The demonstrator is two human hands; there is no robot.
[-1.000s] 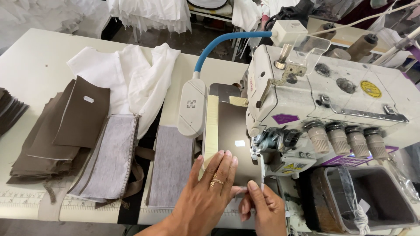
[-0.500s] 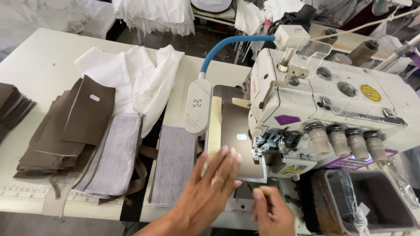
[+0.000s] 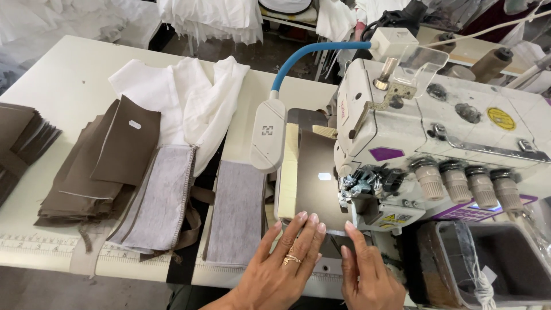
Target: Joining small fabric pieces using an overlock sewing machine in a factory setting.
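We've got both hands flat and open, gripping nothing, on the brown fabric piece (image 3: 314, 189) running lengthwise away from us under the sewing machine (image 3: 436, 143), right hand (image 3: 367, 275) nearer its presser foot than left hand (image 3: 281, 270).

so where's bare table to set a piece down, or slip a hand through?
Free: the pale table top left, between the brown fabric stacks and white cloth; also a strip behind the lamp head. Crowded: grey pieces lie side by side to the front edge, and left hand and right hand fill the space before the sewing machine.
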